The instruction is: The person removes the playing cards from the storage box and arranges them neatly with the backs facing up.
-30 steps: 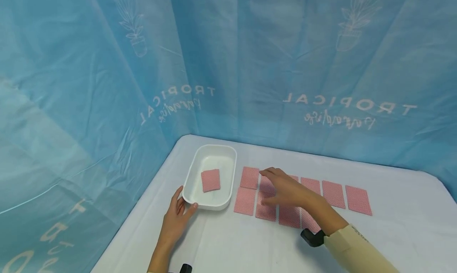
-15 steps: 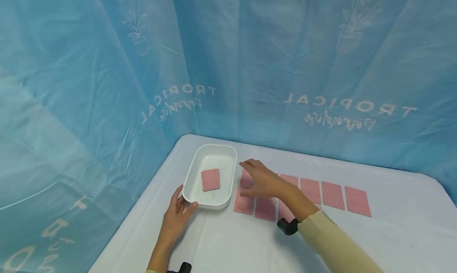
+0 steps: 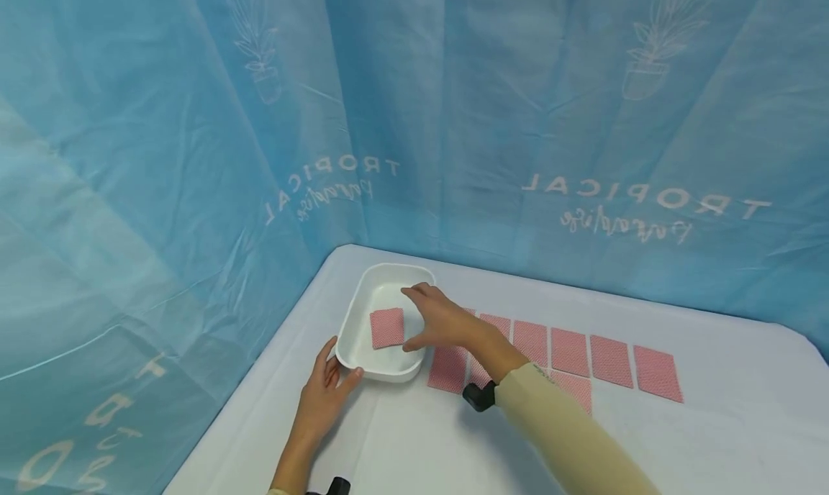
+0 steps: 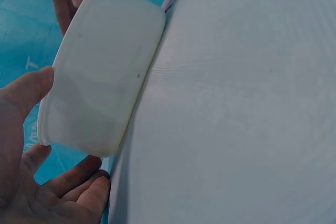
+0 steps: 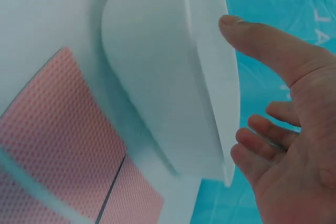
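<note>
A white plastic tub stands on the left of the table, with a small stack of pink patterned cards inside. My left hand holds its near left corner; in the left wrist view the thumb touches the tub's rim and the fingers lie around the corner. Over the tub's right side hovers my right hand, thumb and fingers spread apart, nothing seen between them. The right wrist view has that hand beside the tub's rim.
Two rows of pink cards lie to the right of the tub, partly hidden by the right forearm. A white cloth covers the table. Blue printed curtains hang behind and on the left.
My right hand has moved left from above the cards to over the tub. The left hand has stayed at the tub's corner.
</note>
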Tool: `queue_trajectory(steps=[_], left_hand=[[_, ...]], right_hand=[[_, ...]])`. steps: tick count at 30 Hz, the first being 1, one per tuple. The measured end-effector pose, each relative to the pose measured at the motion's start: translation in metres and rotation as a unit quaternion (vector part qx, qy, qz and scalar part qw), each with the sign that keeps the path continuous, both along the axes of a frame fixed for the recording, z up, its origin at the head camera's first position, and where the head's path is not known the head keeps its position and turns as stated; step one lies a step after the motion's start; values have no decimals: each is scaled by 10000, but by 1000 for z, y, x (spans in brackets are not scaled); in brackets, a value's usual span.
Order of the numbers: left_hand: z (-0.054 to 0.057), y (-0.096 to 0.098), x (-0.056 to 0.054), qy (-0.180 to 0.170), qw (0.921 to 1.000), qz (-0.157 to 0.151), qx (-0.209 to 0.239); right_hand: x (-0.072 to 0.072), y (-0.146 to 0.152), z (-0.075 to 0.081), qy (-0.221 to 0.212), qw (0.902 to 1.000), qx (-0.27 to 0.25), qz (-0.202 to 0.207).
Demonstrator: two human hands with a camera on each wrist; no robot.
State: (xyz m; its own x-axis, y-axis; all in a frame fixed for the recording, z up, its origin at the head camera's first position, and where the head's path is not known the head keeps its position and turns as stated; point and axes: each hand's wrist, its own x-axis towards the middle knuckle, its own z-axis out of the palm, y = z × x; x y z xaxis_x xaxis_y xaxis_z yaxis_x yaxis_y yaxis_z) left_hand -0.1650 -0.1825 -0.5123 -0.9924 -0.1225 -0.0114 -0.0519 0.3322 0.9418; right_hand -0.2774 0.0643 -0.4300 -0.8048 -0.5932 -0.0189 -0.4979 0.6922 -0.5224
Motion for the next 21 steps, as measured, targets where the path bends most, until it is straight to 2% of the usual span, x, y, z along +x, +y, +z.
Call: queue_trajectory(steps=[6, 11, 17, 21], left_hand=[[2, 0, 0, -67, 9999, 21, -145], [0, 0, -1, -9, 9999, 90, -60], [-1, 1, 0, 43, 9999, 130, -67], [0, 0, 0, 67, 9998, 195, -62]], right_hand=[[-8, -21, -3, -135, 9991, 396, 24], [-15, -31, -10, -103, 9968, 793, 87], [-21, -46, -21, -87, 9959, 820, 369], [-27, -55, -21, -137, 9945, 926, 464]])
